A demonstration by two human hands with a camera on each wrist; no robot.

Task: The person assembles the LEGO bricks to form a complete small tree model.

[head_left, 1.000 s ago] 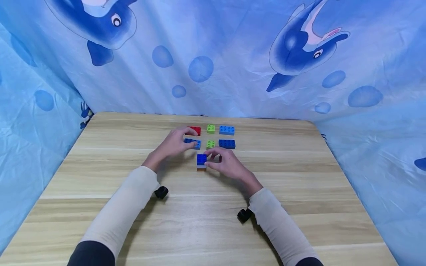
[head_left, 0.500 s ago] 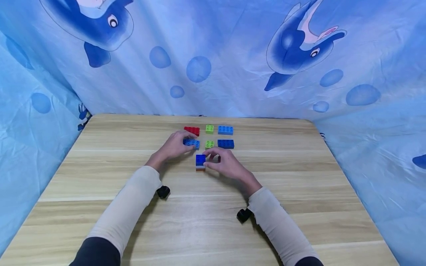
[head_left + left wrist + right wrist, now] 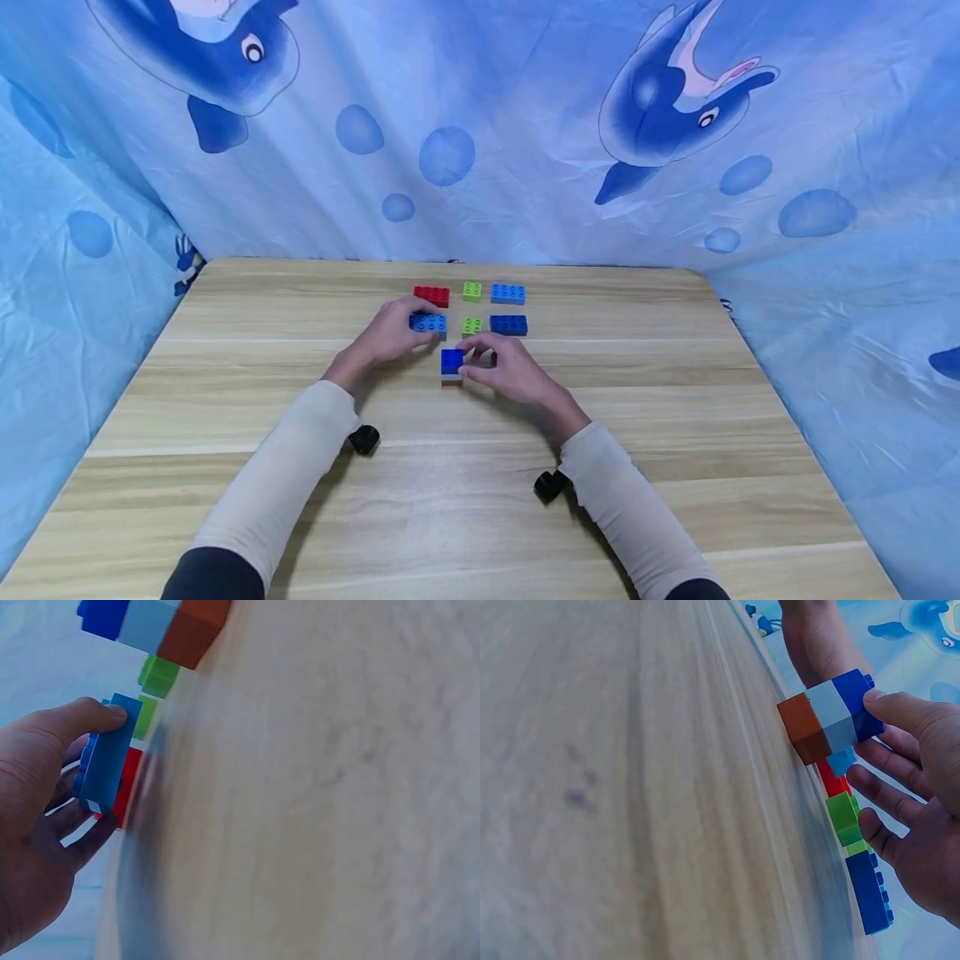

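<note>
My left hand (image 3: 386, 332) pinches a light blue building brick (image 3: 111, 761), eight-studded, its thumb on the near long side and its fingers behind. In the head view this brick (image 3: 431, 323) is in the nearer row, left of a lime brick (image 3: 472, 326). Closer to me stands a small upright stack, with a dark blue brick (image 3: 452, 360) on top, a light grey-blue one (image 3: 831, 716) in the middle and an orange-brown one (image 3: 804, 729) at the bottom. The right hand (image 3: 512, 367) holds the stack's top brick between thumb and fingers, from the right.
Behind lie a red brick (image 3: 432, 295), another lime brick (image 3: 472, 291) and a light blue brick (image 3: 507, 293). A dark blue brick (image 3: 508, 325) ends the nearer row on the right. The wooden table (image 3: 450, 500) meets a blue dolphin-print curtain (image 3: 525, 167) at the back.
The left hand has drawn back slightly from the red brick, and the light blue brick has shifted a little left with it. The right hand and the stack have stayed in place.
</note>
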